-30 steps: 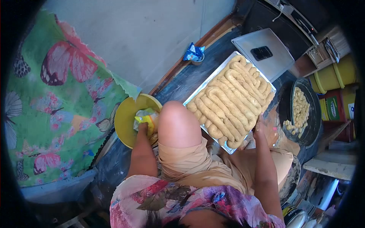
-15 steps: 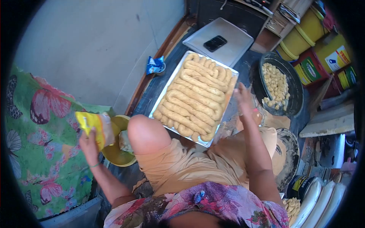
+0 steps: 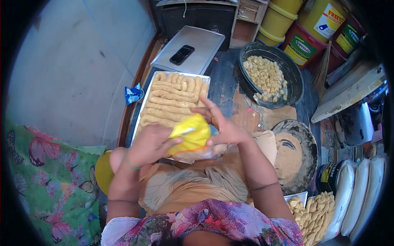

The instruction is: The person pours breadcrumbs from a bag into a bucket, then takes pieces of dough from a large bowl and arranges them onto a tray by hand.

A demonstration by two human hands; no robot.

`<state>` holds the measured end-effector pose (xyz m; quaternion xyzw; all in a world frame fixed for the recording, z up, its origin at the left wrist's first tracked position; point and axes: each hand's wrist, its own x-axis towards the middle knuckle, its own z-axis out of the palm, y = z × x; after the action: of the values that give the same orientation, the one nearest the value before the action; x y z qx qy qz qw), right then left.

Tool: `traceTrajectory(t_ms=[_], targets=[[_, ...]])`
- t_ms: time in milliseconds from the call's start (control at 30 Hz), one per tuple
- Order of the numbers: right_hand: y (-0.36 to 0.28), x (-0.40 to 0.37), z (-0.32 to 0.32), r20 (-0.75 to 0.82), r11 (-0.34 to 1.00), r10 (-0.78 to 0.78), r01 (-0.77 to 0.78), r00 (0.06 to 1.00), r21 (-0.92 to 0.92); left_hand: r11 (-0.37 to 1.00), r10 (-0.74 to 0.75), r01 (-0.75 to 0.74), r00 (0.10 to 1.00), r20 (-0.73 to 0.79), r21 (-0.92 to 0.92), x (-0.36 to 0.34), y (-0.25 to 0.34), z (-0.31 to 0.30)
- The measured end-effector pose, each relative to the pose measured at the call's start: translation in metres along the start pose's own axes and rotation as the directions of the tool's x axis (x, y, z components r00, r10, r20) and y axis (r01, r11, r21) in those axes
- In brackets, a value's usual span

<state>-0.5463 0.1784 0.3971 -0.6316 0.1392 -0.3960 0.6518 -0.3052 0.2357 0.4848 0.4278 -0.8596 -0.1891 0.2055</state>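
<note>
My left hand (image 3: 151, 143) is closed on a yellow plastic packet (image 3: 192, 132) with a clear, pale lower part, held above my lap. At the packet's right side is my right hand (image 3: 223, 127), fingers spread and the thumb at the packet's edge; whether it grips is not plain. Beneath and beyond both hands lies a metal tray (image 3: 137, 119) with long ropes of dough (image 3: 172, 98) laid in folded rows. The hands and packet hide the tray's near part.
A flat metal sheet (image 3: 201, 45) carries a phone (image 3: 182, 55). Right of it stands a black basin (image 3: 296, 82) with dough pieces (image 3: 264, 76). Nearby are a round dusty pan (image 3: 305, 143), stacked buckets (image 3: 301, 43), a blue packet (image 3: 133, 94) by the wall and a yellow tub (image 3: 104, 172).
The yellow packet has come from the far left to over my lap in my left hand. My right hand has moved in beside it. The view has shifted to the right.
</note>
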Motion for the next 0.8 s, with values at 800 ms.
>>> traceTrajectory(t_ms=[800], targets=[[0.242,-0.041,-0.14,-0.869,0.368,0.134,-0.838,0.477,-0.403,0.813,-0.522,0.582,0.739,-0.427,0.013,-0.084,-0.094,-0.015]])
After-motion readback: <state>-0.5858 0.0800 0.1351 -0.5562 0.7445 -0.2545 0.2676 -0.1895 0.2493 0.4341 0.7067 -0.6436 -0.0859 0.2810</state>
